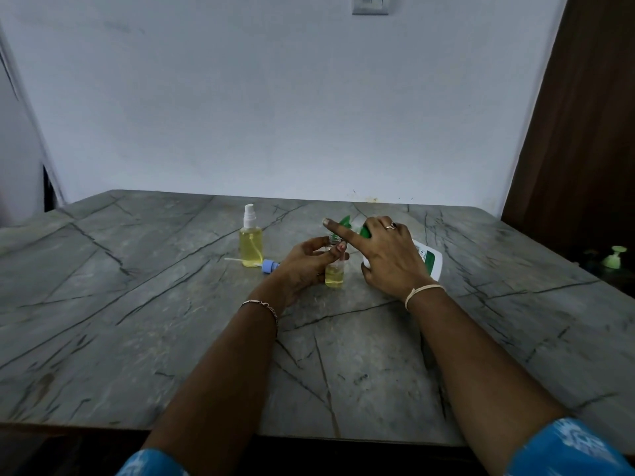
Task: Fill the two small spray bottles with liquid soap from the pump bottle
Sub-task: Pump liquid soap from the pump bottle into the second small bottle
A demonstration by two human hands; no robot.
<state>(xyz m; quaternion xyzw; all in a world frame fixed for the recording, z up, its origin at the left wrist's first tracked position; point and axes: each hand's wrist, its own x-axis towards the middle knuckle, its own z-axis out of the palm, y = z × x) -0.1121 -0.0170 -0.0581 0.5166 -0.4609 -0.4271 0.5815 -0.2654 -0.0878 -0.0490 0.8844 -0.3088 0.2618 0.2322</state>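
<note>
Filling the small clear spray bottle (335, 269), part full of yellow soap (334, 280), we pinch it in our left hand (302, 266). Just right of it, our right hand (388, 255) grips the tilted white green-headed pump bottle (427, 257), forefinger (338, 231) straight. Next, we judge: carefully aimed pumps.

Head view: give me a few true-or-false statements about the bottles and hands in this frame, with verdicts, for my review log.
1. The white-capped spray bottle stands upright on the table, with no hand on it. True.
2. The small bottle held by the left hand is full to the neck. False: only its lower part holds yellow liquid.
3. The right hand holds the pump bottle tilted towards the small bottle. True.
4. The blue spray cap is screwed onto the small bottle. False: it lies on the table beside the white-capped spray bottle.
</note>
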